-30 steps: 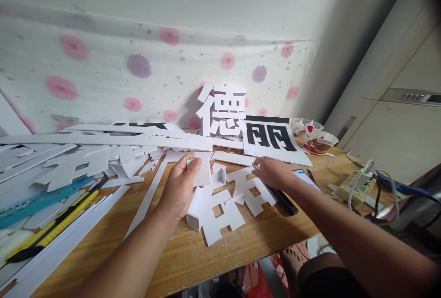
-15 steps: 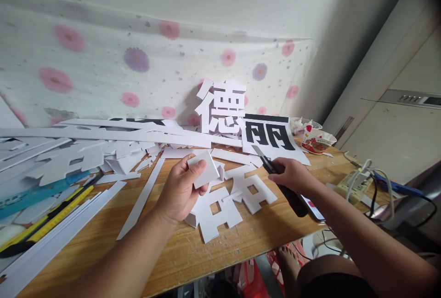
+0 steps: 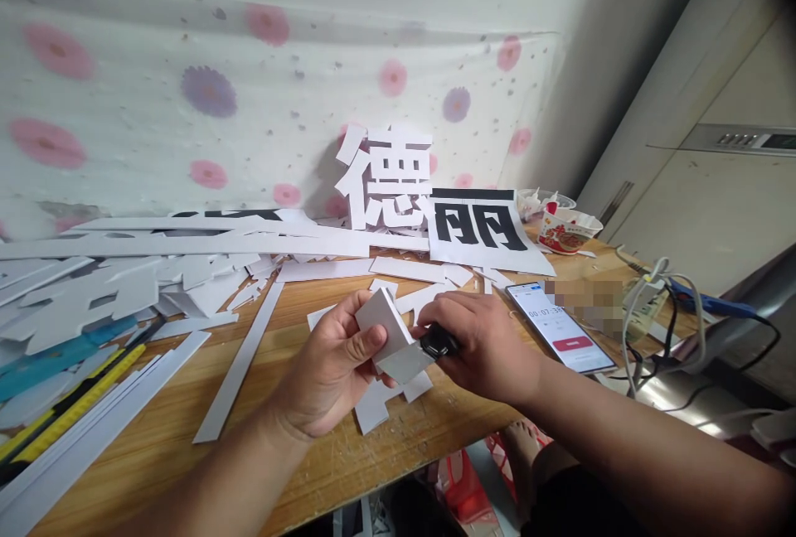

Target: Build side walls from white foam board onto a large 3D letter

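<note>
My left hand (image 3: 327, 367) pinches a small white foam board piece (image 3: 384, 315) between thumb and fingers, above the table. My right hand (image 3: 488, 342) is wrapped round the black handle of a utility knife (image 3: 440, 343). Its wide blade points left and lies along the lower right edge of the piece; whether it cuts in I cannot tell. Beneath both hands lie white cut-out foam shapes (image 3: 371, 411), largely covered by them. Behind stands a white raised foam character (image 3: 391, 181), and beside it leans a paper sheet with a black printed character (image 3: 478, 226).
Foam board scraps and strips (image 3: 93, 297) heap up on the left, near a yellow-and-black tool (image 3: 80, 404). On the right lie a phone (image 3: 560, 330), a paper bowl (image 3: 567, 230), white cables (image 3: 647, 313) and a blue-handled tool (image 3: 715, 305). The wooden table's (image 3: 298, 487) front edge is close.
My right hand has moved left, bringing the knife blade to the foam piece. My left hand has turned the piece slightly. More of the phone shows, and the view has shifted right.
</note>
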The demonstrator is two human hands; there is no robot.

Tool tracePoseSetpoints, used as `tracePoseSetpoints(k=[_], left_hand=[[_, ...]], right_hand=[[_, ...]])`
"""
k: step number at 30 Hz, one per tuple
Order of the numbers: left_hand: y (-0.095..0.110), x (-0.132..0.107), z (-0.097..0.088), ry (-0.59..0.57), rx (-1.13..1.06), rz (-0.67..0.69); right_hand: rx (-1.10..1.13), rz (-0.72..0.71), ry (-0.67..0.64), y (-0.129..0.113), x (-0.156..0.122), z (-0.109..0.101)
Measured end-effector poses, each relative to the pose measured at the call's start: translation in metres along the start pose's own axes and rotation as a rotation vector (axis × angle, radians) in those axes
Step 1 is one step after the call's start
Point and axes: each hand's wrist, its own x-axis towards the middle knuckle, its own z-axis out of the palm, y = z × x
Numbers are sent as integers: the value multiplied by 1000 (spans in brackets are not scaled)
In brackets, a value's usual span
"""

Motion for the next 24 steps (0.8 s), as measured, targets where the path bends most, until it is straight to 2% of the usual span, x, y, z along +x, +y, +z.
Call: tracePoseSetpoints(k=[6,24], left_hand=[[0,1,1,22,-52,11],[-5,2,-2,55,-33,18]], right_hand=[[-91,-29,25,-7,5,1],[-130,-30,28,-6,4,1]])
